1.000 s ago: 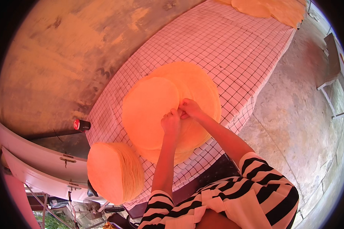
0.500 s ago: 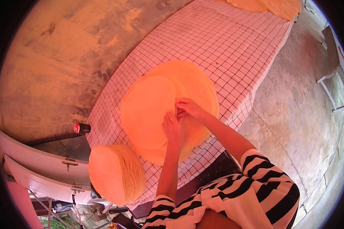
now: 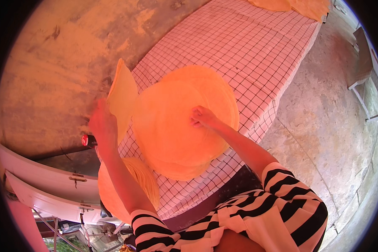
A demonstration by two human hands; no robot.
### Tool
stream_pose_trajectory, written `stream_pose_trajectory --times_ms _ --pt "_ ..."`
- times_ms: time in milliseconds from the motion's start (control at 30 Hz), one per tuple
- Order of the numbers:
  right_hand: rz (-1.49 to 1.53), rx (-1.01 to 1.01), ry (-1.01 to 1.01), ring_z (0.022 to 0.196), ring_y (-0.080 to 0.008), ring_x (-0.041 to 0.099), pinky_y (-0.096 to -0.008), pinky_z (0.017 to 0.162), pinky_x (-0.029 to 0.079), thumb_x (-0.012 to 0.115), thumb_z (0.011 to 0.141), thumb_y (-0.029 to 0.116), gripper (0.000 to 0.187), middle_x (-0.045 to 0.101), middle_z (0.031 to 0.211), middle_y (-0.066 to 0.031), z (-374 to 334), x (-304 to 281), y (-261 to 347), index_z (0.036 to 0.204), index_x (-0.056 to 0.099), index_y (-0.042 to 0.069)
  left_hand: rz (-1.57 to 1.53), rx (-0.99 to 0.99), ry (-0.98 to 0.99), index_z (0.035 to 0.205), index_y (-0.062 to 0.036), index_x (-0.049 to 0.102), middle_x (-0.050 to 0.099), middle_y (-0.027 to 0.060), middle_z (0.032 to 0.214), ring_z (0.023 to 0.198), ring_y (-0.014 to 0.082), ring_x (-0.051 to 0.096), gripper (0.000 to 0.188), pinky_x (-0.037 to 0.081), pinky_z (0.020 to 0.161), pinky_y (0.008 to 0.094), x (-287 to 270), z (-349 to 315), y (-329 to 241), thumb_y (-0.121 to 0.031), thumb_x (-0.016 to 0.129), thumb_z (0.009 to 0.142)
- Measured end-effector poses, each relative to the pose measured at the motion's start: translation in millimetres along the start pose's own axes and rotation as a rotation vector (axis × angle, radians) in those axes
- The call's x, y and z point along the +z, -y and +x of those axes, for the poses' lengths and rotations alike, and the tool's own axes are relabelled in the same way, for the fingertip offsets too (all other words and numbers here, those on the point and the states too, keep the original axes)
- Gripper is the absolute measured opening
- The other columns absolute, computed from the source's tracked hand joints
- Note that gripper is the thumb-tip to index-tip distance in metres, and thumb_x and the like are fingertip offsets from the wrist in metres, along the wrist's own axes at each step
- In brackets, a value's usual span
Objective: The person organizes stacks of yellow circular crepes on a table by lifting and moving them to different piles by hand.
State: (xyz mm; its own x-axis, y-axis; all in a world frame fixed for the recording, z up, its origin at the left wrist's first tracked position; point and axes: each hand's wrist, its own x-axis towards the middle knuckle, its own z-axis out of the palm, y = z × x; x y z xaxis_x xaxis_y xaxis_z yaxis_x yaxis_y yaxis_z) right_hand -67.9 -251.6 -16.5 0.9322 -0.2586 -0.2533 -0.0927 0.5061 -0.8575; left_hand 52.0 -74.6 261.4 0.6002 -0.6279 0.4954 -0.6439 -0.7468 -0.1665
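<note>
Sheet (image 3: 124,98) newly aloft in left grip (image 3: 103,122)

The sheets (image 3: 168,138) at centre look matt and fairly smooth; the cloth (image 3: 239,46) toward 1 o'clock is matt, lightly creased fabric. Rough concrete-like floor (image 3: 67,67) at 10 o'clock; metal latch (image 3: 77,179) at 8; cloth shirt (image 3: 290,201) at 5.

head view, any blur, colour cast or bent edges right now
Head view: left hand blurred, right hand crisper; head view: orange-pink cast over the round sheets and checked cloth; head view: cloth's long edges bow, with black around the circular image.
</note>
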Motion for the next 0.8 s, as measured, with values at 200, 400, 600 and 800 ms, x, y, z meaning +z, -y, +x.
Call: stream_pose_trajectory --times_ms 200,400,600,800 --pt "-0.511 -0.332 -0.468 0.079 -0.0194 0.061 -0.0309 0.063 0.050 0.056 0.083 0.016 0.022 0.060 0.086 -0.0108 -6 -14 12 0.097 0.054 -0.002 -0.114 0.142 0.166 0.089 -0.0029 0.044 0.055 0.0154 0.072 0.068 0.0343 0.057 0.014 0.047 0.056 0.0411 86 -88 -83 0.001 0.045 0.076" --pt "-0.607 -0.082 -0.406 0.079 -0.0188 0.060 -0.0312 0.065 0.049 0.058 0.082 0.017 0.024 0.061 0.087 -0.0104 -7 -30 23 0.100 0.054 0.001 -0.139 0.148 0.205 0.084 -0.0038 0.045 0.056 0.0123 0.070 0.065 0.0284 0.058 0.011 0.048 0.053 0.0384 155 -143 -138 -0.002 0.051 0.075" --pt "-0.936 -0.201 -0.586 0.079 -0.0281 0.060 -0.0382 0.068 0.048 0.061 0.077 0.020 0.025 0.062 0.083 -0.0136 2 -26 15 0.092 0.056 0.001 -0.151 0.152 0.172 0.082 -0.0036 0.046 0.055 0.0112 0.068 0.067 0.0275 0.058 0.011 0.048 0.054 0.0380 153 -134 -151 -0.002 0.052 0.074" --pt "-0.951 -0.141 -0.552 0.079 -0.0260 0.061 -0.0367 0.067 0.048 0.068 0.072 0.021 0.026 0.062 0.082 -0.0122 1 -29 16 0.086 0.055 0.003 -0.138 0.113 0.105 0.081 -0.0039 0.047 0.055 0.0105 0.066 0.065 0.0268 0.057 0.012 0.047 0.052 0.0376 147 -130 -154 -0.001 0.053 0.072"
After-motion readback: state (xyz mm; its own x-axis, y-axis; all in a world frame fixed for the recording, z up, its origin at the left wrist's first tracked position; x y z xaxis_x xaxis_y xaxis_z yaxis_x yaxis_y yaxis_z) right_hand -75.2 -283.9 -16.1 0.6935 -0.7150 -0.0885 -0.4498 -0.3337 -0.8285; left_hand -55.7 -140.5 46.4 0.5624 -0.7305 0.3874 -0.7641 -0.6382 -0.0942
